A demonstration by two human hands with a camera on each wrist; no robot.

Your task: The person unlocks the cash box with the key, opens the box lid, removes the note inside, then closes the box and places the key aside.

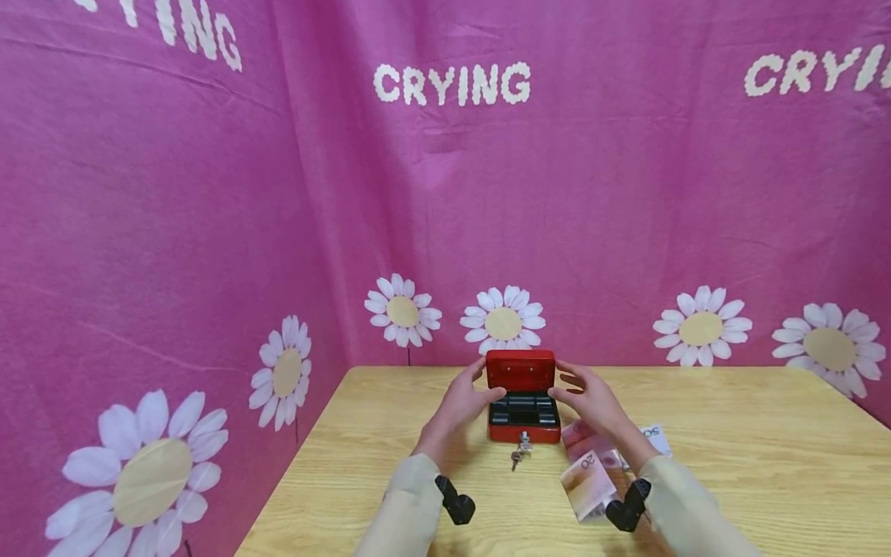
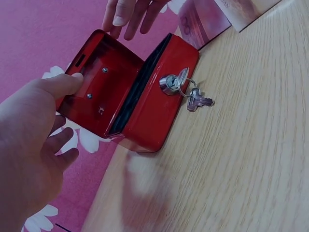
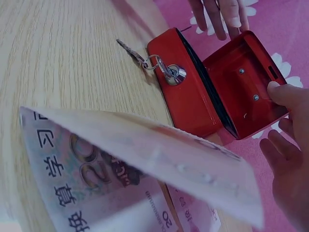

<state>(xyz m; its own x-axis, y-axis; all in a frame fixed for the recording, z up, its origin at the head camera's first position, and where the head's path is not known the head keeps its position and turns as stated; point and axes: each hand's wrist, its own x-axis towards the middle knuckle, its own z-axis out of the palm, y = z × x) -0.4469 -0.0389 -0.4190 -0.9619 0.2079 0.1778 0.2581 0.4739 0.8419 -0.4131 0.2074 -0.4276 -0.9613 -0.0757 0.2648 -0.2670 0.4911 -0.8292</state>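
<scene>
A small red cash box stands on the table with its lid raised and a black tray inside. At the lid's left side, my left hand pinches its edge, thumb on the inner face and other fingers behind. My right hand holds the opposite edge the same way, thumb against the inside. A key sits in the front lock, and a second key dangles from its ring.
Folded paper notes lie right of the box: a pinkish one marked 20, another pink one behind it, and a pale one marked 50 under the right forearm. A magenta curtain with daisies hangs behind the wooden table.
</scene>
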